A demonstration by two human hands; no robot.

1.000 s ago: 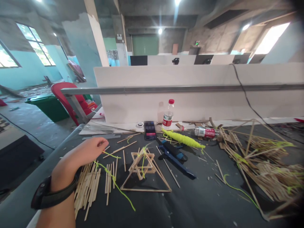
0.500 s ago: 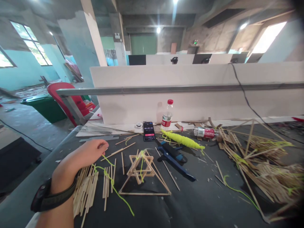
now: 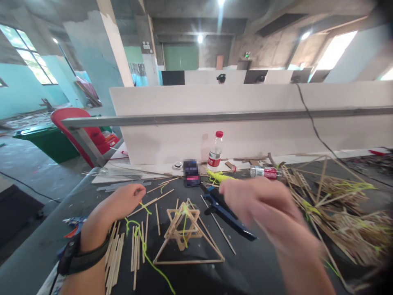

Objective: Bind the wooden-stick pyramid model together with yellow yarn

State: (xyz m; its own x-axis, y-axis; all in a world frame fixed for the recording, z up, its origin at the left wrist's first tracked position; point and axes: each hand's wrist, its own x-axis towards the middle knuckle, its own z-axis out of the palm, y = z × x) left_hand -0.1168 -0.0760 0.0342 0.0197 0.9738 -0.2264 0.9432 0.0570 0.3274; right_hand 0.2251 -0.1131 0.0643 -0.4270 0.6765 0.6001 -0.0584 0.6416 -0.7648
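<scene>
My left hand (image 3: 127, 200), wearing a dark wristband (image 3: 82, 256), is closed, with a strand of yellow-green yarn (image 3: 145, 208) coming out from its fingers. More of that yarn trails knotted across the table over the thin wooden sticks (image 3: 135, 250). My right hand (image 3: 260, 205) is blurred above the dark blue cutting tool (image 3: 229, 217), and its fingers cannot be made out. Between the hands stands a small pyramid frame of sticks (image 3: 188, 261), with yellow-green yarn at its top. Behind my right hand a bundle of yellow-green yarn (image 3: 216, 176) is partly hidden.
A phone (image 3: 192, 174) and a red-capped bottle (image 3: 215, 153) stand at the back by a white partition (image 3: 166, 139). Another bottle (image 3: 267, 172) lies on its side. Piled sticks and a larger stick frame (image 3: 321, 180) occupy the right. A glue gun (image 3: 75, 223) lies beside my left wrist.
My right hand has come into view from the right, over the cutting tool and yarn bundle. My left hand keeps its closed pose near the yarn. The view has shifted slightly.
</scene>
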